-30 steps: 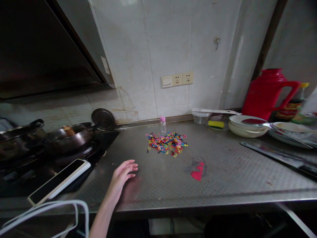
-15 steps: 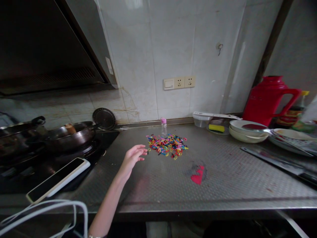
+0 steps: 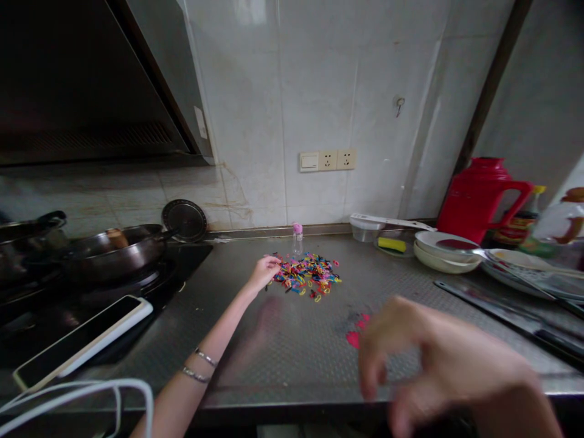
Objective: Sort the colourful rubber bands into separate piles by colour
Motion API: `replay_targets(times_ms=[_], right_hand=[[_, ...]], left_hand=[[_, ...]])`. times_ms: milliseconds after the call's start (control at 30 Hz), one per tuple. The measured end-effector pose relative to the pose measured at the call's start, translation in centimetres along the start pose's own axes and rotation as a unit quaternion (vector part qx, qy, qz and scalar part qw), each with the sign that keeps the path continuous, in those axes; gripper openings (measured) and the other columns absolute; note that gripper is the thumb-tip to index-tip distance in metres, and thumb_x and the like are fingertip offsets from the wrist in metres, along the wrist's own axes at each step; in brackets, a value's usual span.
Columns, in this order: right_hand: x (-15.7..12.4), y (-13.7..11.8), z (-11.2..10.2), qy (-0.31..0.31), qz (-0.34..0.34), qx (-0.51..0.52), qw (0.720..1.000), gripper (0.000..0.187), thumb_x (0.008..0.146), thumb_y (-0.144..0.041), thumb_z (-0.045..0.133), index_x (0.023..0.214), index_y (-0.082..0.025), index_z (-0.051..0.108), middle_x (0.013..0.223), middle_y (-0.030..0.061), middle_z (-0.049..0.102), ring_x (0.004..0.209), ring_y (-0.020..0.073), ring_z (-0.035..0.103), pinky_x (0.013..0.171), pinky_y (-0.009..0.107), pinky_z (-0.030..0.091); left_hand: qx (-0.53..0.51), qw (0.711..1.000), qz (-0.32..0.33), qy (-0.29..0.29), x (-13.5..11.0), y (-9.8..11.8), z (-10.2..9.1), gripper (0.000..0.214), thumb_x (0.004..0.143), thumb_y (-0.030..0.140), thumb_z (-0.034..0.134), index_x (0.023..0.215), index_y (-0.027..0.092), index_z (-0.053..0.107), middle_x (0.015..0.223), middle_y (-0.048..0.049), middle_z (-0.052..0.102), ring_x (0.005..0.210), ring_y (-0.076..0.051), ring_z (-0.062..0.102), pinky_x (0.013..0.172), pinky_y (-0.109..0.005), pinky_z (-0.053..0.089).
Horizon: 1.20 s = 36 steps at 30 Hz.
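My left hand (image 3: 264, 273) reaches to the left edge of a heap of small colourful rubber bands (image 3: 310, 274) on the metal counter. Its fingertips draw together at the bands; what lies between them is too small to make out. Just behind the heap stands a small clear bottle (image 3: 298, 244) with a pink cap (image 3: 297, 228). My right hand (image 3: 424, 353), blurred, hovers over the front right of the counter, thumb apart from the curled fingers and nothing seen in it. It partly covers a red heart-like mark (image 3: 353, 339) on the counter.
At left are a phone-like device (image 3: 82, 340), a white cable (image 3: 132, 383) and a pan (image 3: 104, 258) on the stove. To the right stand a plastic tub (image 3: 365, 230), a yellow sponge (image 3: 391, 244), bowls (image 3: 444, 261), a long knife-like tool (image 3: 483, 307) and a red thermos (image 3: 474, 201).
My left hand has moved forward and right to the rubber bands, its fingers closing. My right hand has come into view at the lower right. The camera view has shifted slightly.
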State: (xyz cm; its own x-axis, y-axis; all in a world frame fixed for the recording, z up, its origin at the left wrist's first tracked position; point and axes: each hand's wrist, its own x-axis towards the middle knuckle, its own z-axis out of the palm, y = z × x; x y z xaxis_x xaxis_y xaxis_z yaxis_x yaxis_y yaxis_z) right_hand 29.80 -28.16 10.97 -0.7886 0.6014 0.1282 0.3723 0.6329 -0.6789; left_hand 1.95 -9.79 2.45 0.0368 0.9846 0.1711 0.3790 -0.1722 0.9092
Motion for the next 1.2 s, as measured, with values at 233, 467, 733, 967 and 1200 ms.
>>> replay_targets(times_ms=[233,467,733,967,1200], right_hand=[[12.1,13.0,-2.2,0.152,0.135,-0.074,0.976,0.02,0.067,-0.026,0.055,0.073,-0.012,0.067,0.059,0.0011,0.06,0.052,0.0087,0.05,0.046,0.018,0.036],[12.6,19.0,-0.1,0.067,0.142,-0.094,0.983,0.02,0.059,-0.023,0.059,0.076,-0.015,0.067,0.057,-0.0027,0.055,0.053,0.0079,0.046,0.047,0.017,0.033],[12.2,17.2,0.8,0.045,0.146,-0.117,0.981,0.028,0.057,-0.021,0.061,0.085,-0.017,0.064,0.059,-0.0041,0.052,0.052,0.0075,0.044,0.047,0.017,0.031],[12.3,17.7,1.5,0.076,0.145,-0.154,0.974,0.021,0.062,-0.024,0.061,0.08,-0.016,0.064,0.062,-0.0017,0.057,0.054,0.0086,0.045,0.049,0.019,0.031],[12.5,18.7,1.8,0.089,0.15,-0.143,0.974,0.014,0.066,-0.021,0.057,0.075,-0.016,0.066,0.063,-0.0007,0.06,0.057,0.0086,0.047,0.053,0.018,0.033]], left_hand=[[0.121,0.988,0.081,-0.05,3.1,-2.8,0.9,0.015,0.064,0.014,0.056,0.076,0.008,0.063,0.071,-0.0053,0.063,0.066,-0.013,0.056,0.063,-0.024,0.043],[0.174,0.961,0.137,-0.163,1.2,-2.1,1.5,0.017,0.066,0.025,0.059,0.073,0.011,0.064,0.067,-0.0034,0.063,0.061,-0.012,0.052,0.059,-0.022,0.039],[0.246,0.944,0.145,-0.166,0.0,-2.5,1.9,0.014,0.064,0.02,0.058,0.073,0.012,0.064,0.065,-0.002,0.062,0.058,-0.011,0.051,0.055,-0.02,0.035],[0.275,0.939,0.139,-0.154,-0.4,-2.9,1.4,0.012,0.063,0.022,0.059,0.069,0.013,0.064,0.062,-0.0017,0.061,0.055,-0.011,0.051,0.053,-0.021,0.034],[0.287,0.937,0.139,-0.145,-0.3,-3.4,1.5,0.014,0.066,0.023,0.056,0.07,0.014,0.066,0.066,-0.0036,0.064,0.059,-0.013,0.054,0.056,-0.022,0.036]])
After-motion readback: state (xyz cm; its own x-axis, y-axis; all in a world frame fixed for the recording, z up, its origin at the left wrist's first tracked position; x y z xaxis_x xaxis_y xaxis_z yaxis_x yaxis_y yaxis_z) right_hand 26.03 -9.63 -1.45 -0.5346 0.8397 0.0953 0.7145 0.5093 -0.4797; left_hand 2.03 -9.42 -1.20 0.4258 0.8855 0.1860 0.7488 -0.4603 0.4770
